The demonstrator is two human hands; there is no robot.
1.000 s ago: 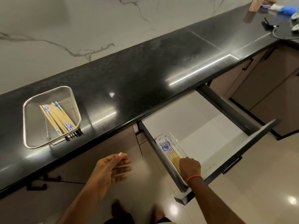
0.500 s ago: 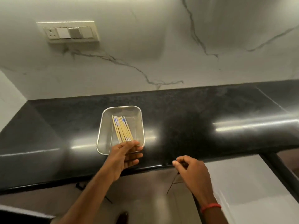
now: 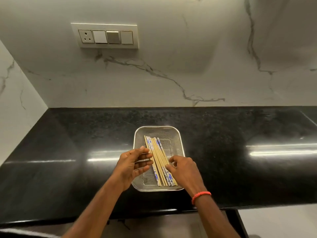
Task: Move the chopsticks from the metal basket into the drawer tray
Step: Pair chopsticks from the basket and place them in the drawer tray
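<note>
A rectangular metal mesh basket (image 3: 173, 133) stands on the black counter straight ahead. Several wooden chopsticks (image 3: 157, 154) with blue-and-white patterned ends lie in it as a bundle, slanted from far left to near right. My left hand (image 3: 132, 166) hovers over the basket's left side, fingers spread and pointing at the bundle, holding nothing. My right hand (image 3: 184, 170), with a red cord on the wrist, rests on the bundle's near right part, fingertips touching the sticks. Only the open drawer's pale inside (image 3: 277, 222) shows at the lower right; the tray is out of view.
The glossy black counter (image 3: 68, 160) runs left to right under a marble wall. A switch plate with a socket (image 3: 104, 36) sits on the wall above. The dark edge of the drawer (image 3: 240, 222) is at the bottom right.
My view swung from the open drawer to the basket. My right hand left the drawer and reached the chopsticks in the basket. My left hand rose over the basket's left side.
</note>
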